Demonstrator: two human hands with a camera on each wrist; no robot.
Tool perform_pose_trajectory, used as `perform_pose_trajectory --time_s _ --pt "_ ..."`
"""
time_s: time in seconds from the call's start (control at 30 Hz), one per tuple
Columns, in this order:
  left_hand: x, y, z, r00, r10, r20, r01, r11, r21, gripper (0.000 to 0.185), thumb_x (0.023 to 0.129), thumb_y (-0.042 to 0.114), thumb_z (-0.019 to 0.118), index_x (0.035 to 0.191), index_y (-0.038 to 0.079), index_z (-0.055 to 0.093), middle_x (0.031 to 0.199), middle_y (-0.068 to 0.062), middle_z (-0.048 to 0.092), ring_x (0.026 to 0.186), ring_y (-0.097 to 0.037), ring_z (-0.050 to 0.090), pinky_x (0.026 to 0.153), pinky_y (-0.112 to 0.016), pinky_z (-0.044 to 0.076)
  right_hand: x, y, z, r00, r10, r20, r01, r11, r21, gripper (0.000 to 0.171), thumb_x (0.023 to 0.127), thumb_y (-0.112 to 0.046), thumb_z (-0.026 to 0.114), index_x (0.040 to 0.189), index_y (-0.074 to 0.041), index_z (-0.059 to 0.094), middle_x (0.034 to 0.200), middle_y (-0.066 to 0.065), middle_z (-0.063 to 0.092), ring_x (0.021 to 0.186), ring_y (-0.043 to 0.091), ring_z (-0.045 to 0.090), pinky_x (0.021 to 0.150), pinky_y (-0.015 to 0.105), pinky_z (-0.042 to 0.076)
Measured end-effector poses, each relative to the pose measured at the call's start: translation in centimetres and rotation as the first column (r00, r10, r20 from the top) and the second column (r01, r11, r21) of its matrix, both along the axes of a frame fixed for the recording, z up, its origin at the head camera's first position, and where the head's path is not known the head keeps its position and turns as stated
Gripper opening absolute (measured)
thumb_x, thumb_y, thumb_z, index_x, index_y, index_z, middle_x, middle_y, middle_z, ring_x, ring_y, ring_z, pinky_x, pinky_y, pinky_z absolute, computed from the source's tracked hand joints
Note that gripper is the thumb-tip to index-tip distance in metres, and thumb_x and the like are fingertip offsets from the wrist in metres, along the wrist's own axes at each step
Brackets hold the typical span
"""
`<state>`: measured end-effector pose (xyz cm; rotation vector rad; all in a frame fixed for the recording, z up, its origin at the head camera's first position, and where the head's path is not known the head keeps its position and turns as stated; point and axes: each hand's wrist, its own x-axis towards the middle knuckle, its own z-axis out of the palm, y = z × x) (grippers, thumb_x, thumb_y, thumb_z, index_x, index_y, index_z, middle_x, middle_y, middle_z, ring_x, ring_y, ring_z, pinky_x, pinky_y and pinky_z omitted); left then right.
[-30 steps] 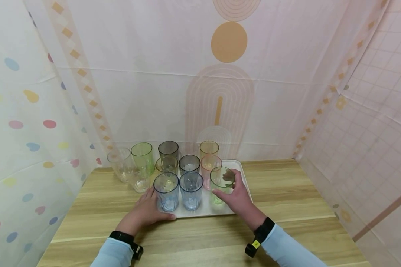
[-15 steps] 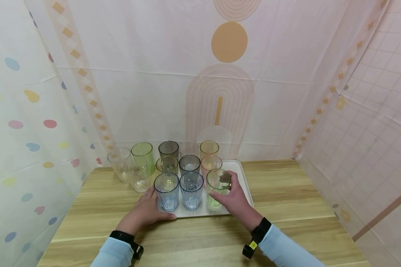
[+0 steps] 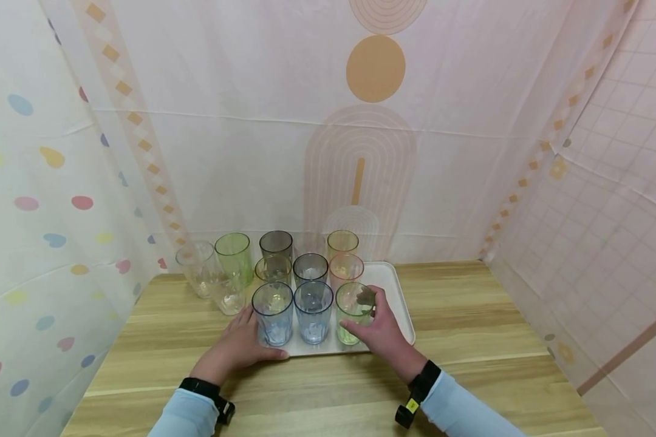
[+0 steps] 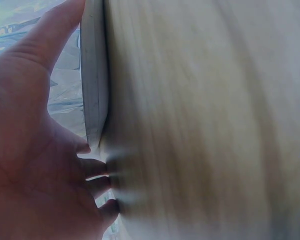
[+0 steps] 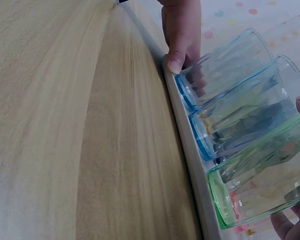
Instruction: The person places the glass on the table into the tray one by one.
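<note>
My right hand (image 3: 384, 328) grips a pale green drinking glass (image 3: 352, 306), thumb at the front and fingers round the far right side. It stands upright at the tray's front, beside two blue glasses (image 3: 313, 321); in the right wrist view the green glass's base (image 5: 221, 200) is right at the tray's rim. My left hand (image 3: 243, 343) holds the white tray (image 3: 398, 309) by its front left corner, thumb along the front edge and fingers at the left side. In the left wrist view the thumb (image 4: 50, 32) lies against the tray wall (image 4: 94, 75).
Behind the front row, the tray bears pink (image 3: 347, 270), grey (image 3: 310, 267) and amber (image 3: 272, 266) glasses, with dark (image 3: 276, 241) and yellow (image 3: 342, 241) ones farther back. A green glass (image 3: 234, 261) and two clear glasses (image 3: 195, 273) stand left of the tray. Patterned curtains (image 3: 240, 170) border the wooden table (image 3: 459, 303).
My right hand has brought the green glass a little left and down, closer to the blue glasses in the tray's front row. The left hand has stayed at the tray corner.
</note>
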<state>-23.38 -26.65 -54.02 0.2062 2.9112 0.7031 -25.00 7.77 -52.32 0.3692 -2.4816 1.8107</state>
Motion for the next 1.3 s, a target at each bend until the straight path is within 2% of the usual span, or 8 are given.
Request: perform_pose_trajectory --time_s 0.47,0.67,1.3 --pt "0.06 -0.09 -0.2 1.0 -0.002 -0.007 0.002 1.0 0.009 0.156 0.071 0.08 0.091 0.17 -0.014 0.014 0.174 -0.043 0.014 0.16 -0.063 0.016 0.128 -0.077 0.018 -0.1 -0.06 -0.45 0.999 0.034 -0.033 -0.034 0.999 -0.002 0.09 0.091 -0.028 0.095 0.159 -0.009 0.038 0.154 0.014 0.054 0.143 0.034 0.052 0.118 0.066 0.043" --pt "0.04 -0.09 -0.27 1.0 -0.004 -0.017 0.004 1.0 0.006 0.157 0.071 0.08 0.09 0.169 -0.015 0.013 0.174 -0.043 0.014 0.161 -0.063 0.017 0.128 -0.077 0.019 -0.04 0.03 -0.48 0.999 0.038 -0.023 -0.038 0.999 -0.005 0.091 0.091 -0.029 0.095 0.16 -0.012 0.037 0.155 0.012 0.053 0.144 0.033 0.052 0.119 0.067 0.042" --pt "0.43 0.19 0.57 1.0 -0.004 -0.007 0.004 1.0 0.004 0.154 0.073 0.077 0.092 0.168 -0.017 0.014 0.173 -0.044 0.014 0.161 -0.063 0.017 0.129 -0.076 0.018 0.09 0.15 -0.34 0.999 0.051 -0.017 -0.051 0.999 -0.018 0.096 0.09 -0.025 0.096 0.163 -0.013 0.034 0.157 0.011 0.053 0.146 0.032 0.05 0.122 0.067 0.038"
